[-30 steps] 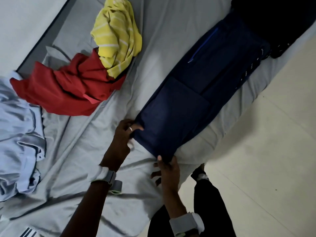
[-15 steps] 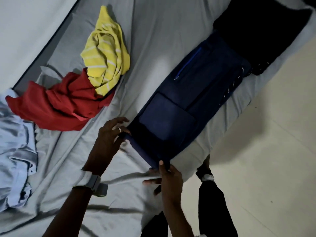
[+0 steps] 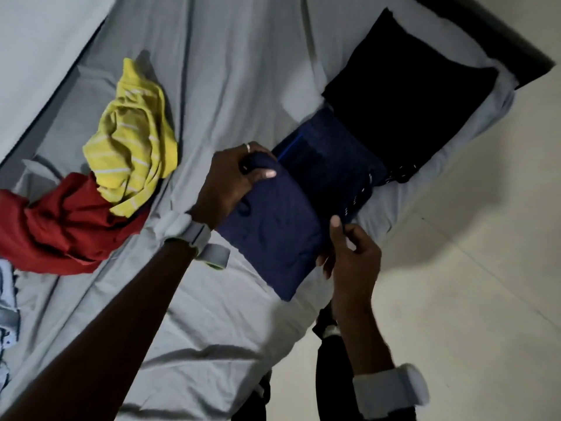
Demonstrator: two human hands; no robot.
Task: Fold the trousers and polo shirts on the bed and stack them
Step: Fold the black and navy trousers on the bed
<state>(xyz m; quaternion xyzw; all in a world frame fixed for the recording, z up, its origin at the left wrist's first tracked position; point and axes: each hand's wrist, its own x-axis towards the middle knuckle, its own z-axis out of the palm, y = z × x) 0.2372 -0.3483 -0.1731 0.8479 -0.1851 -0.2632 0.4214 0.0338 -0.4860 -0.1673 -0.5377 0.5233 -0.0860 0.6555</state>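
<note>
The navy trousers (image 3: 273, 238) lie on the bed (image 3: 227, 71), near its edge, and both hands are on them. One end is folded over into a thick flap, and that flap is lifted a little off the sheet.

The left hand (image 3: 226, 183) grips the far corner of the flap. Its fingers (image 3: 264, 173) curl round the cloth, with the thumb on top and the others tucked behind. There is a ring (image 3: 248, 147) on one of them. The right hand (image 3: 353, 256) holds the other side of the flap, at the side by the floor (image 3: 470, 268). Its thumb points up along the cloth and the other fingers curl under the edge (they are partly hidden, so how deep they go is hard to see).

Just past the left fingers, the rest of the trousers lies flat, with a thin blue line on it. A little further past both hands sits a black folded garment (image 3: 409, 117), touching the end of the trousers.

Out to the left of the left fingers is a yellow striped shirt (image 3: 133, 141), all scrunched up. It rests partly on a red shirt (image 3: 60, 229), which is scrunched up too. Well away from the fingers, at the very left edge of the view, a bit of light blue clothing (image 3: 7, 299) shows.

Each wrist has a pale wristband (image 3: 188, 230).
</note>
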